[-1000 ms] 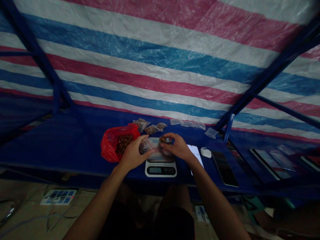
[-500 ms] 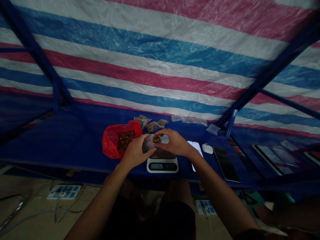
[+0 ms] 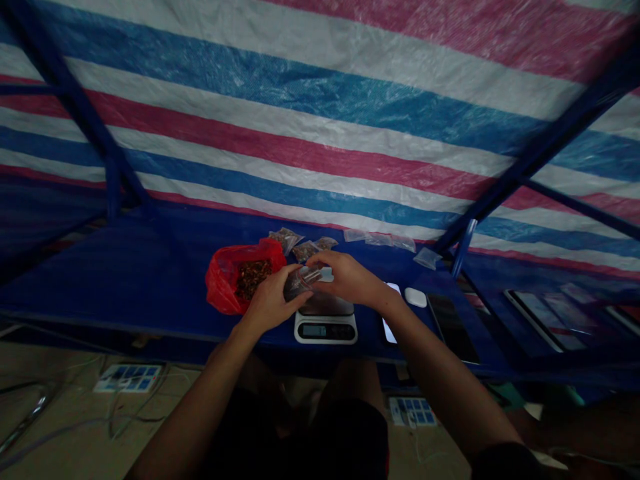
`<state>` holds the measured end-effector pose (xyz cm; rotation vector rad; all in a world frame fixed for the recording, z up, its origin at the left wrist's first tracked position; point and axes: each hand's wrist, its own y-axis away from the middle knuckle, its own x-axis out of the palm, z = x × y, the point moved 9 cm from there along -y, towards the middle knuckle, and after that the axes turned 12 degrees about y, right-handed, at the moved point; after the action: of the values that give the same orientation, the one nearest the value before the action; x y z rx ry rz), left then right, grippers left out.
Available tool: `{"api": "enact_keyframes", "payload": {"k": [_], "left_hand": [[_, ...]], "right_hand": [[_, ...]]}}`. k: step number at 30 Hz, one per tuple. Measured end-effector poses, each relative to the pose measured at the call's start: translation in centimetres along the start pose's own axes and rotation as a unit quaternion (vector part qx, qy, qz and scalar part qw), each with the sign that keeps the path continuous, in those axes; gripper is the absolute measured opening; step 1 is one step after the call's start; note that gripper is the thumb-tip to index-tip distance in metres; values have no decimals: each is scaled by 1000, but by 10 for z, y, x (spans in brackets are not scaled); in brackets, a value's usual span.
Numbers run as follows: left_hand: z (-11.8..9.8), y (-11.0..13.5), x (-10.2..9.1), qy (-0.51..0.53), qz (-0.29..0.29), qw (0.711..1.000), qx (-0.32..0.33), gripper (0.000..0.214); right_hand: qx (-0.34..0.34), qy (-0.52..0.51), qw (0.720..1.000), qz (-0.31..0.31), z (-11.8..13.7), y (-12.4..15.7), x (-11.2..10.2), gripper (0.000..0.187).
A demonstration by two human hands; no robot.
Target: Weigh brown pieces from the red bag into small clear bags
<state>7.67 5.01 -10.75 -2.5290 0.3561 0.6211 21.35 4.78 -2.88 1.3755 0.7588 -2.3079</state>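
My left hand (image 3: 273,301) is closed round a small clear plastic bag (image 3: 299,281), held tilted above a kitchen scale (image 3: 326,328). My right hand (image 3: 349,279) has its curled fingers at the bag's mouth; what they pinch is hidden. The scale's metal plate shows partly beneath my hands, and its display is lit but too blurred to read. Just left of my left hand, a red plastic bag (image 3: 220,283) stands wide, holding dried brown pieces (image 3: 253,277).
Several filled clear bags (image 3: 305,251) lie behind the scale. Flat clear bags (image 3: 379,239) lie along the back. Right of the scale are a lit phone (image 3: 391,327), a white earbud case (image 3: 415,297) and a dark phone (image 3: 453,327). A striped tarp (image 3: 300,147) hangs behind the table.
My right fingers have moved left to the small bag's mouth. The brown clump that showed between them no longer shows there. My left hand keeps holding the bag.
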Motion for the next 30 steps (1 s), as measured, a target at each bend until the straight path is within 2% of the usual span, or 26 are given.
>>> {"api": "enact_keyframes", "payload": {"k": [11,19,23,30], "left_hand": [[-1,2,-8,43,-32,998,19,57],[-5,4,-14,54,-58,997,23,57],[-4,5,-15,59,-62,996,20,58],[-1,8,-20,84,-102,989,64,66]], "right_hand": [[-63,25,997,-28,25,-4,-18,37],[-75,-4,997,-27,34,-2,-22,41],[-57,-16,997,-45,33,-3,-24,42],[-63,-64,994,-65,31,0,-26,44]]}}
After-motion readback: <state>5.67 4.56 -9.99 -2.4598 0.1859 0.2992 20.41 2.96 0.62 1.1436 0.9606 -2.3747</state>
